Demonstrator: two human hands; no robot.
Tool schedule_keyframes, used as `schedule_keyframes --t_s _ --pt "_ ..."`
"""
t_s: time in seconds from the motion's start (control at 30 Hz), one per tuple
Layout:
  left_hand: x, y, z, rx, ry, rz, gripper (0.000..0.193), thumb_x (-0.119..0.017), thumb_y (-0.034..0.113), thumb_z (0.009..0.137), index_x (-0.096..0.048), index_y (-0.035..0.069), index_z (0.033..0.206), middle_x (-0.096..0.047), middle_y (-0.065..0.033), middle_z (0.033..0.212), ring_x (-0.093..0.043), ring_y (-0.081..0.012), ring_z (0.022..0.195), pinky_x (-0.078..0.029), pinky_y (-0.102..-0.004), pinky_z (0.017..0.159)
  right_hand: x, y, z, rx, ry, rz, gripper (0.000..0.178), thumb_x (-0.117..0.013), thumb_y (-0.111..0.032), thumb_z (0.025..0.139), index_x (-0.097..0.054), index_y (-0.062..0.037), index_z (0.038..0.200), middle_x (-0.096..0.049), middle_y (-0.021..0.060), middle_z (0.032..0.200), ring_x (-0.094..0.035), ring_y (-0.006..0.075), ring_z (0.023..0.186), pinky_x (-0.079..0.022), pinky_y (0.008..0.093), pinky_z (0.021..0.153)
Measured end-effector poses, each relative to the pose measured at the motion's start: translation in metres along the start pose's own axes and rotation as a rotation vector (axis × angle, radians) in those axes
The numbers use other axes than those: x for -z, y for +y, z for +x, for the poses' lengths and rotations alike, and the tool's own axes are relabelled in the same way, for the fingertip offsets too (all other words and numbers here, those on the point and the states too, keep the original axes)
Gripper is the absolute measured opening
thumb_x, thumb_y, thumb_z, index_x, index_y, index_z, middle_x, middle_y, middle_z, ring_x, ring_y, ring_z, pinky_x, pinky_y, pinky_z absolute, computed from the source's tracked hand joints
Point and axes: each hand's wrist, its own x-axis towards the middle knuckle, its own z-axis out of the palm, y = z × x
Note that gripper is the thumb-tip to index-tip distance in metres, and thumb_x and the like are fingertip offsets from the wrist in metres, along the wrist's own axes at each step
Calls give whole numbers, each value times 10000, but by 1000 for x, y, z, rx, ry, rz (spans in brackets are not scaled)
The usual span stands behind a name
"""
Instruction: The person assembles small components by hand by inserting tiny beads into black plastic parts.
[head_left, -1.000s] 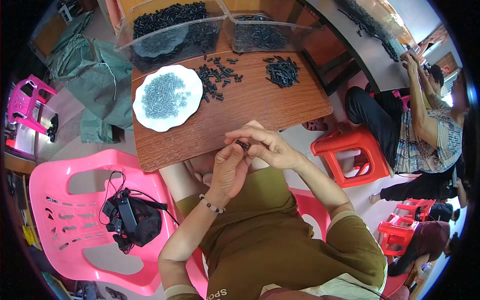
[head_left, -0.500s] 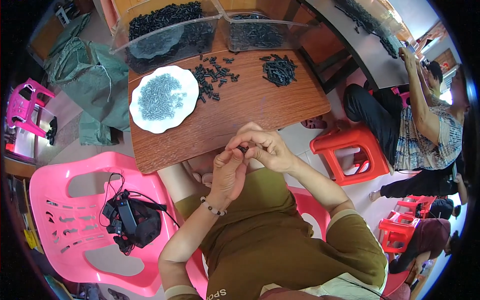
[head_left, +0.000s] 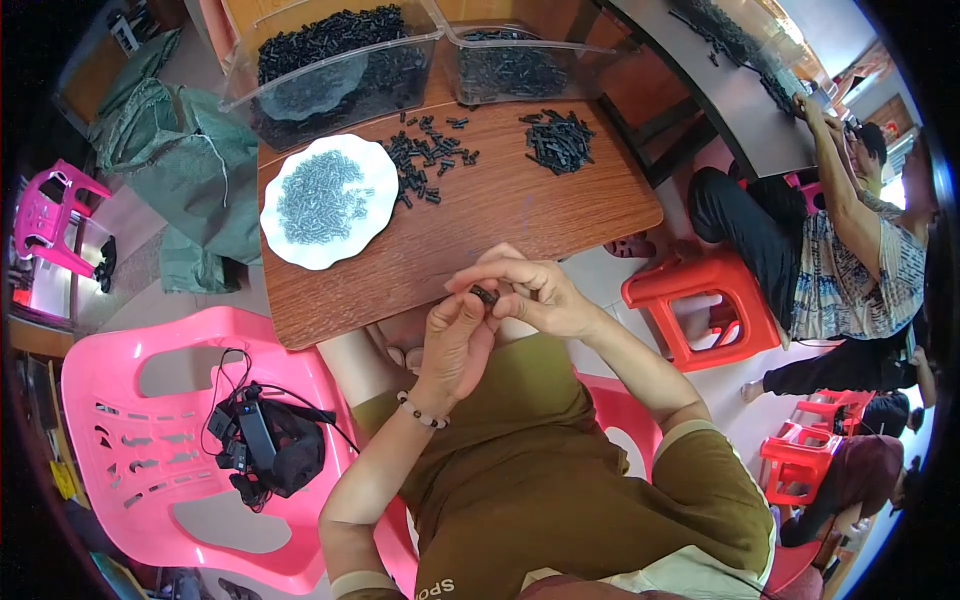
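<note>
A small black plastic piece (head_left: pixel 484 295) is pinched between my two hands, just off the near edge of the table. My left hand (head_left: pixel 458 345) grips it with thumb and fingertips from the left. From the right, my right hand (head_left: pixel 535 295) holds its other side between thumb and fingers. On the wooden table (head_left: pixel 450 230) lie a white scalloped plate (head_left: pixel 375 222) heaped with small clear parts (head_left: pixel 318 197), a scatter of short black pieces (head_left: pixel 435 150) and a pile of longer black pieces (head_left: pixel 560 141).
Two clear plastic bins, a left one (head_left: pixel 340 85) and a right one (head_left: pixel 525 75), stand at the table's back, holding black parts. A pink chair (head_left: pixel 110 370) carries black cables and a pouch (head_left: pixel 265 440). A red stool (head_left: pixel 700 305) and a seated person (head_left: pixel 850 250) are at right.
Both hands stay in nearly the same place. The fingers have shifted slightly, and more of the black piece shows between them.
</note>
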Motion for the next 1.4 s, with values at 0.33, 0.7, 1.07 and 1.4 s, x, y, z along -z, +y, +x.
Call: schedule_keyframes --t_s 0.33,0.7,1.07,1.4 --pt "1 6 3 -10 -25 41 278 -664 225 856 -651 88 1098 -624 30 1087 -571 -95 953 -461 -290 893 6 3 1 -32 -43 57 567 -736 -194 800 -511 -11 1287 -560 113 1239 -516 164 1130 -403 329 1004" --pt "2 4 3 22 30 28 306 -673 212 850 -638 93 1129 -640 15 1047 -579 -103 976 -452 -300 925 6 6 -1 48 137 58 192 -703 -51 808 -572 -24 945 -597 74 1090 -557 142 997 -470 307 871" --pt "3 3 4 41 30 22 328 -665 243 856 -627 84 1140 -632 0 1052 -569 -114 955 -463 -277 871 7 5 0 116 134 -170 128 -711 -79 795 -628 -42 885 -637 69 995 -501 148 972 -432 311 846" --pt "5 0 4 59 89 -3 332 -658 240 864 -622 81 1153 -632 -12 1075 -570 -129 930 -467 -284 855 9 6 1 148 129 -330 140 -721 -63 769 -647 -35 885 -648 58 993 -504 157 961 -436 310 837"
